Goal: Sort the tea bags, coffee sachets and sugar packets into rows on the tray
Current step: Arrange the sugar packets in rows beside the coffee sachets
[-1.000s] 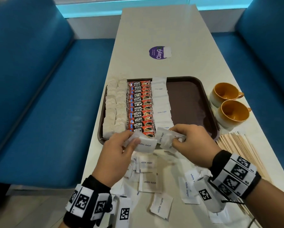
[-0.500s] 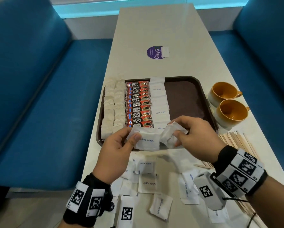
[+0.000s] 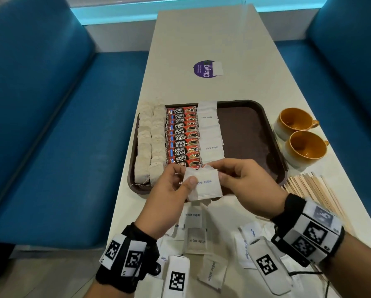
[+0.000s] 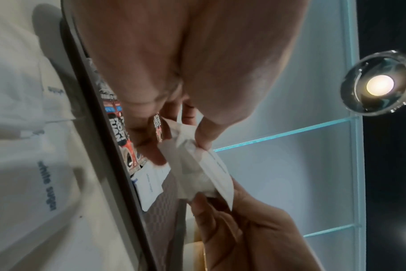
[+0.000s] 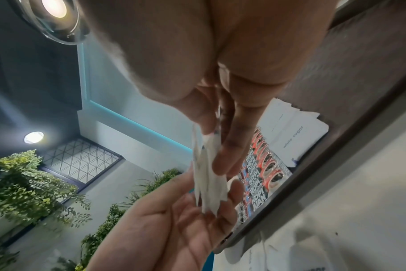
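Observation:
Both hands hold a small stack of white sugar packets (image 3: 206, 186) above the near edge of the brown tray (image 3: 251, 136). My left hand (image 3: 180, 183) pinches the stack's left side, my right hand (image 3: 225, 175) pinches its right side. The stack of packets (image 4: 197, 172) shows edge-on between the fingers, and again as a thin sheaf (image 5: 209, 176) in the right wrist view. On the tray lie two rows of tea bags (image 3: 150, 147), a row of red coffee sachets (image 3: 183, 136) and a row of sugar packets (image 3: 210, 132). Several loose sugar packets (image 3: 196, 240) lie on the table near me.
Two orange cups (image 3: 302, 145) stand right of the tray, with wooden stirrers (image 3: 315, 190) fanned out in front of them. A purple sticker (image 3: 205, 68) marks the far table. Blue bench seats (image 3: 62, 136) flank the white table. The tray's right half shows bare brown surface.
The two hands have drawn together: separate packets held apart in each hand are now joined into one stack held between them, slightly lifted over the tray's near edge.

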Demonstrator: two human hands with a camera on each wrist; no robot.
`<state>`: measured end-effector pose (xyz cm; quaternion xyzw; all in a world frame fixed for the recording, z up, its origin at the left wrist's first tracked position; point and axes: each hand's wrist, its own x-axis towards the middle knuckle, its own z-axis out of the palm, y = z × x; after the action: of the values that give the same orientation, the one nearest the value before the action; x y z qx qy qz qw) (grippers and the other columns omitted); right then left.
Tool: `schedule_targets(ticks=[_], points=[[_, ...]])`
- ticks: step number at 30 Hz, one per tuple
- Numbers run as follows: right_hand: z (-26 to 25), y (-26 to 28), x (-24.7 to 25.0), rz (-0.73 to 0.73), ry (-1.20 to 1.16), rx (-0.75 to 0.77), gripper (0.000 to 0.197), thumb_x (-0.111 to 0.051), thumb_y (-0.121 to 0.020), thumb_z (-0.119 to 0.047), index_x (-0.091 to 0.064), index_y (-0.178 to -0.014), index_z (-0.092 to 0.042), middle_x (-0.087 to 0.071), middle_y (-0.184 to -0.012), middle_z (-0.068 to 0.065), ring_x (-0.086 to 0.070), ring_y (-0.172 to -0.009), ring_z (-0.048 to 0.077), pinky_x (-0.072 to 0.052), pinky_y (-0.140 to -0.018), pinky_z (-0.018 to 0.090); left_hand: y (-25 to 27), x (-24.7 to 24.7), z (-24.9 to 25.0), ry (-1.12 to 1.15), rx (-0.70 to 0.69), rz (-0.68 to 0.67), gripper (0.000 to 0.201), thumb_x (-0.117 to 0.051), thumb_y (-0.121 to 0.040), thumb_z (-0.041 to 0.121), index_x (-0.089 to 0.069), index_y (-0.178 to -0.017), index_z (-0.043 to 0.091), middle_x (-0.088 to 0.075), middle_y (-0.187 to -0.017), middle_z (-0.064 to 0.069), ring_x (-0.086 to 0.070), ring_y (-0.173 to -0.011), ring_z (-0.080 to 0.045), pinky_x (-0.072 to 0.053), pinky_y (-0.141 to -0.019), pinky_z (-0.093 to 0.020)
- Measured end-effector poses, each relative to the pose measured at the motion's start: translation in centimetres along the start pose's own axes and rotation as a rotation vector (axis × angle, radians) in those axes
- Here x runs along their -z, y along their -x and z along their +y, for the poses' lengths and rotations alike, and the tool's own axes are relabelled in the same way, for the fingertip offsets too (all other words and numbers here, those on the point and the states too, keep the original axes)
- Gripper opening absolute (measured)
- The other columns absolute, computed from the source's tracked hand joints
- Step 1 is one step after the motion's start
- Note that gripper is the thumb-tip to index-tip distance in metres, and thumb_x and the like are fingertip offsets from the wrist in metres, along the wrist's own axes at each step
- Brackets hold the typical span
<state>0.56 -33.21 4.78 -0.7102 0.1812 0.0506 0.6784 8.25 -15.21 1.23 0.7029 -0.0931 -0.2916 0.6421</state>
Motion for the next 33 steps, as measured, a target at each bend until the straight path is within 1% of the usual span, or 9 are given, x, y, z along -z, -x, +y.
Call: schedule_targets(ticks=[4, 8, 13, 16, 20, 24, 26, 29, 33], points=[[-0.1, -0.2, -0.3, -0.026, -0.155, -0.007, 0.027, -0.052, -0.103, -0.026, -0.075, -0.108, -0.012, -0.078, -0.106, 0.015, -0.073, -0.103, 0.038, -0.061, -0.090, 0.049, 0.2, -0.8, 0.7, 0.118, 0.044, -0.027, 0.014, -0.058, -0.102, 0.013, -0.048, -0.111, 0.009, -0.078, -0.098, -0.017, -0.075, -0.090, -0.039, -0.061, -0.082, -0.054], [0.2, -0.4, -0.2, -0.002, -0.116, 0.054, 0.041, -0.070, -0.088, -0.054, -0.078, -0.109, -0.020, -0.077, -0.111, 0.007, -0.074, -0.105, 0.027, -0.055, -0.097, 0.052, 0.0, -1.0, 1.2, 0.196, 0.033, 0.028, 0.013, -0.059, -0.101, 0.007, -0.049, -0.107, 0.009, -0.077, -0.098, -0.019, -0.075, -0.092, -0.039, -0.062, -0.077, -0.056], [0.5, -0.7, 0.4, 0.122, -0.015, 0.057, 0.027, -0.075, -0.088, 0.000, -0.074, -0.109, -0.017, -0.075, -0.107, 0.016, -0.076, -0.094, 0.031, -0.063, -0.086, 0.049, -0.1, -1.3, 1.4, 0.264, 0.059, 0.014, 0.020, -0.063, -0.097, 0.008, -0.049, -0.111, 0.007, -0.076, -0.100, -0.021, -0.075, -0.090, -0.035, -0.063, -0.078, -0.053], [-0.2, -0.6, 1.1, 0.115, -0.102, 0.038, 0.023, -0.069, -0.091, 0.006, -0.073, -0.109, -0.009, -0.077, -0.103, 0.014, -0.077, -0.091, 0.032, -0.065, -0.078, 0.042, 0.1, -1.4, 1.4, 0.351, 0.101, -0.049, 0.032, -0.065, -0.093, 0.006, -0.049, -0.120, 0.008, -0.075, -0.109, -0.020, -0.075, -0.095, -0.031, -0.062, -0.080, -0.044], [-1.0, -0.6, 2.1, 0.146, -0.131, 0.011, 0.017, -0.069, -0.092, 0.003, -0.070, -0.107, -0.005, -0.078, -0.097, 0.016, -0.076, -0.080, 0.036, -0.063, -0.058, 0.033, 0.2, -1.1, 1.5, 0.486, 0.124, -0.097, 0.042, -0.065, -0.086, 0.003, -0.047, -0.124, 0.006, -0.072, -0.115, -0.024, -0.074, -0.094, -0.037, -0.063, -0.079, -0.047], [-1.6, 0.0, 2.6, 0.289, -0.034, 0.274, 0.015, -0.073, -0.089, -0.001, -0.070, -0.101, -0.009, -0.077, -0.099, 0.010, -0.076, -0.086, 0.025, -0.064, -0.066, 0.037, 0.4, -1.0, 1.7, 0.431, 0.138, -0.077, 0.034, -0.059, -0.097, -0.002, -0.045, -0.120, 0.019, -0.072, -0.108, -0.015, -0.072, -0.080, -0.051, -0.061, -0.053, -0.044], [-2.1, 0.5, 2.6, 0.220, 0.017, 0.420, 0.016, -0.075, -0.085, 0.005, -0.072, -0.094, -0.009, -0.072, -0.109, 0.004, -0.072, -0.099, 0.019, -0.063, -0.080, 0.032, 0.4, -1.1, 2.0, 0.414, 0.139, -0.073, 0.035, -0.059, -0.099, -0.001, -0.047, -0.121, 0.024, -0.070, -0.105, -0.014, -0.071, -0.076, -0.053, -0.057, -0.046, -0.038], [-1.8, 0.8, 2.3, 0.071, 0.156, 0.391, 0.033, -0.073, -0.082, 0.011, -0.076, -0.083, -0.022, -0.059, -0.118, -0.012, -0.062, -0.113, 0.009, -0.060, -0.089, 0.029, 0.3, -1.6, 2.3, 0.401, 0.106, -0.115, 0.036, -0.053, -0.101, -0.002, -0.053, -0.126, 0.024, -0.072, -0.109, -0.012, -0.071, -0.073, -0.049, -0.056, -0.045, -0.035], [-1.0, 0.4, 2.1, 0.106, 0.400, 0.313, 0.045, -0.069, -0.084, 0.010, -0.075, -0.077, -0.034, -0.054, -0.110, -0.022, -0.062, -0.101, 0.007, -0.058, -0.084, 0.027, -0.1, -1.5, 2.5, 0.443, 0.093, -0.141, 0.041, -0.036, -0.101, -0.005, -0.059, -0.129, 0.014, -0.073, -0.114, -0.020, -0.071, -0.075, -0.046, -0.060, -0.050, -0.037]])
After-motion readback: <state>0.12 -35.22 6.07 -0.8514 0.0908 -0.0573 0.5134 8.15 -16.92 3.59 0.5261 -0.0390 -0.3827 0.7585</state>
